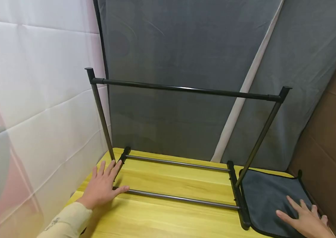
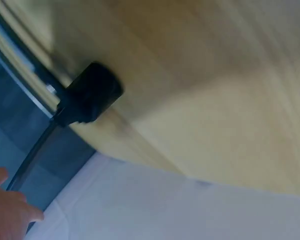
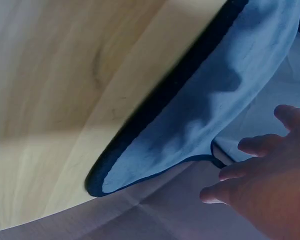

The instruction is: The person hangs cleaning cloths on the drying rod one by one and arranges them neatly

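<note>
Left hand (image 1: 103, 185) lies flat with fingers spread on the yellow wooden worktop (image 1: 168, 215) near its left edge, holding nothing; its fingertips touch the left foot bar of the black rack (image 1: 185, 89), and the thumb lies against the rack's nearer grey bottom rail. Right hand (image 1: 305, 216) also lies open, fingers straight and pressed on the grey cloth (image 1: 266, 195) at the worktop's right edge, gripping nothing. The cloth is dark grey with black piping, spread flat just beside the rack's right foot bar. The rack stands upright across the worktop: two slim black posts, one black top bar with end caps, two grey rails joining black foot bars. Behind it hangs a grey fabric backdrop (image 1: 185, 49).
</note>
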